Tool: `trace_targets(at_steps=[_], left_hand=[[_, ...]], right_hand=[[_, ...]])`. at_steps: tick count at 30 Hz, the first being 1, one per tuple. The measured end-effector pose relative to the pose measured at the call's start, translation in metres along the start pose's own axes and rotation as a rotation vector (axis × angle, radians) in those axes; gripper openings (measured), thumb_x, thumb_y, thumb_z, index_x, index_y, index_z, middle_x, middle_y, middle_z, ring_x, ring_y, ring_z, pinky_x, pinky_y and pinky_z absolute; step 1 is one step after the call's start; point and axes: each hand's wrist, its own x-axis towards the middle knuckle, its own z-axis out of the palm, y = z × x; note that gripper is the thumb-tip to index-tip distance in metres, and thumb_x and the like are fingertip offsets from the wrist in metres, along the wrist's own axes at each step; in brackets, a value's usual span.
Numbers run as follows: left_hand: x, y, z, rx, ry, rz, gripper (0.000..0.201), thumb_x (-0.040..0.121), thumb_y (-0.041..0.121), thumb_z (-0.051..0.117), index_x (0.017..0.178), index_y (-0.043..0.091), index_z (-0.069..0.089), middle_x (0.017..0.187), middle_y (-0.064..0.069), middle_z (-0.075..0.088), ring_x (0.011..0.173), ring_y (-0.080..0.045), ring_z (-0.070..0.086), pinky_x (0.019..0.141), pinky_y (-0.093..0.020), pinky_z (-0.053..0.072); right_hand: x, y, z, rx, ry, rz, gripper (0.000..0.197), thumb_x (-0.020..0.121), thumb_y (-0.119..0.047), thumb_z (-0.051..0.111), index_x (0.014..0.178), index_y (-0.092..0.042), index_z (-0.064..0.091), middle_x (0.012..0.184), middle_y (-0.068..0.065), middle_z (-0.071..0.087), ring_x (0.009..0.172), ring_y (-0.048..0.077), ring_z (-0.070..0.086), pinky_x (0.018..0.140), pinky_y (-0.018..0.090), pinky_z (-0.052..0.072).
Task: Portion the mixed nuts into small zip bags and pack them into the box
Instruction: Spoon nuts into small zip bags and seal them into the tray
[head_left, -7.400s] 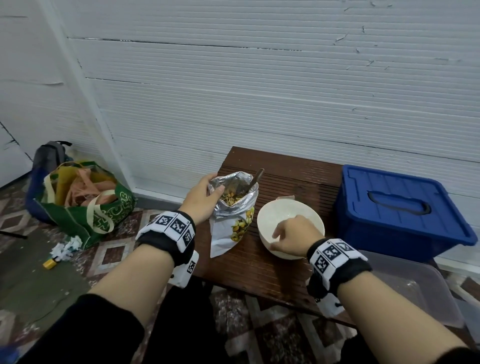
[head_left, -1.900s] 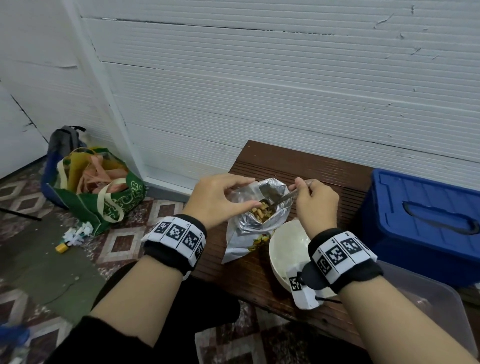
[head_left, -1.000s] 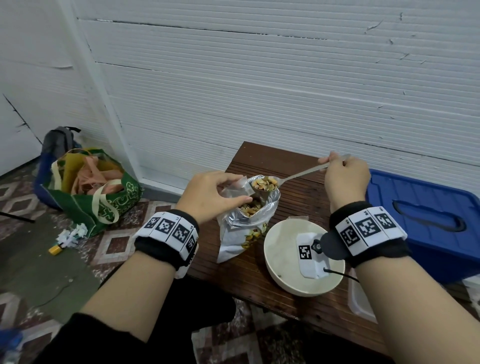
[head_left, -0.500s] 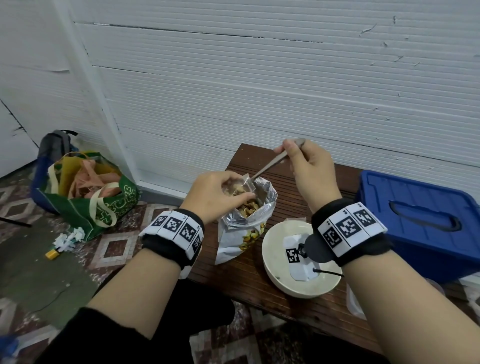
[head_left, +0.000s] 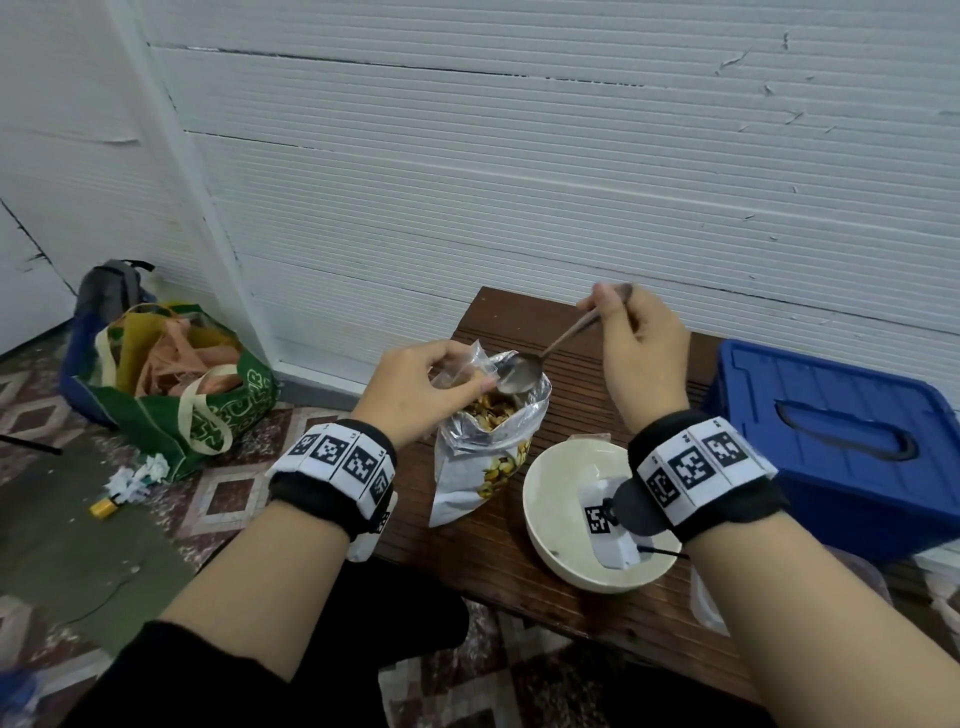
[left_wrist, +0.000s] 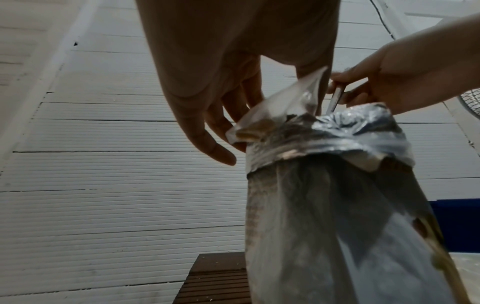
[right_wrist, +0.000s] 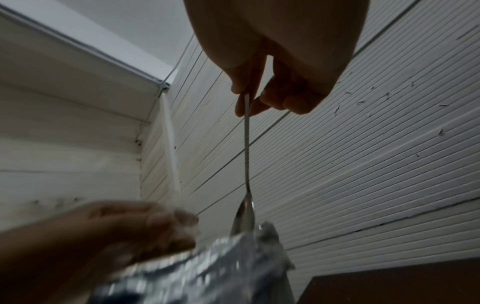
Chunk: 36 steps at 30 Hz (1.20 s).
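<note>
Patterned floor tiles ran under a dark slatted wooden bench (head_left: 483, 566) set against a white ribbed wall, and the work sat on that bench.

Nearest the person, at about five o'clock on the bench, stood a white bowl (head_left: 550, 499), with no nuts showing in the part not hidden by the right wrist. Just left of it, touching or nearly so, the foil nut pouch (head_left: 483, 467) stood upright and open, nuts visible in its mouth.

The left hand (head_left: 415, 389) pinched a small clear zip bag (left_wrist: 291, 102) at the pouch's rim, around ten o'clock of the mouth; a few nuts seemed to lie in that bag's lower corner. The right hand (head_left: 641, 358) had its fingers clenched on the handle of a metal spoon (head_left: 519, 371), whose bowl hung tilted over the pouch mouth and looked empty.

Farther off at three o'clock sat the blue box (head_left: 831, 447) with its lid on. A clear plastic tub showed only as an edge at the bench's near right corner. Well away on the floor at nine o'clock stood a green tote (head_left: 171, 384) with a grey backpack (head_left: 111, 286) behind it.

By my reading the task was barely begun: the first bag was partly filled at most, none were sealed in sight, none were packed, and the box had yet to be opened.
</note>
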Motion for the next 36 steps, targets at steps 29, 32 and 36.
trace_targets(at_steps=[29, 32, 36], left_hand=[[-0.004, 0.0, -0.006, -0.014, -0.019, -0.052, 0.039, 0.075, 0.042, 0.078, 0.107, 0.021, 0.07, 0.095, 0.014, 0.069, 0.095, 0.004, 0.059, 0.087, -0.014, 0.041], [-0.003, -0.002, -0.007, -0.013, -0.03, -0.04, 0.031, 0.075, 0.043, 0.077, 0.099, 0.024, 0.071, 0.091, 0.016, 0.07, 0.094, 0.01, 0.058, 0.086, -0.014, 0.041], [-0.001, -0.001, -0.008, 0.02, -0.054, -0.044, 0.021, 0.076, 0.042, 0.077, 0.091, 0.03, 0.068, 0.087, 0.023, 0.065, 0.087, 0.015, 0.052, 0.083, -0.013, 0.036]], right_hand=[[-0.008, 0.026, 0.015, -0.064, 0.053, 0.466, 0.039, 0.1, -0.026, 0.045, 0.066, -0.023, 0.063, 0.073, 0.004, 0.066, 0.078, 0.023, 0.064, 0.083, 0.042, 0.052], [0.0, 0.024, 0.008, -0.027, 0.088, 0.477, 0.038, 0.1, -0.024, 0.044, 0.067, -0.021, 0.064, 0.073, 0.002, 0.065, 0.073, 0.019, 0.061, 0.08, 0.038, 0.052], [0.014, 0.019, -0.002, -0.041, 0.133, 0.454, 0.036, 0.101, -0.023, 0.042, 0.078, -0.012, 0.068, 0.08, 0.006, 0.065, 0.065, 0.013, 0.055, 0.062, 0.02, 0.044]])
